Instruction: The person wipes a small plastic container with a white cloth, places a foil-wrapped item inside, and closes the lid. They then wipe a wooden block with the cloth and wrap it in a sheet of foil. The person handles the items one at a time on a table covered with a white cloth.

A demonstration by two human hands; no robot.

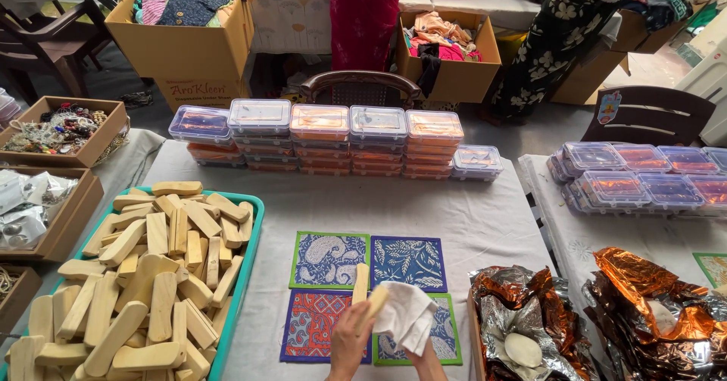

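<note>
1. At nine o'clock, three brown cardboard trays [60, 131] sit along the table's edge; the farthest holds tangled jewellery, the middle one clear packets.
2. At seven o'clock, a teal tray [254, 237] is heaped with pale wooden blocks [151, 275].
3. At twelve o'clock, stacks of clear lidded boxes [318, 135] with orange contents stand in a row on the white-clothed table [485, 222].
4. Near six o'clock, four printed fabric squares [409, 263] lie in a two-by-two block.
5. The left hand [350, 343] has its grip pinched on a wooden block [376, 301] held just above the squares; another block [361, 282] lies on them beside it.
6. The right hand [424, 362] has its grip closed on a white cloth [405, 316], which touches the held block.
7. At four o'clock, crumpled copper-and-silver foil wrappers [530, 305] fill a box, a pale oval piece [522, 348] among them.
</note>
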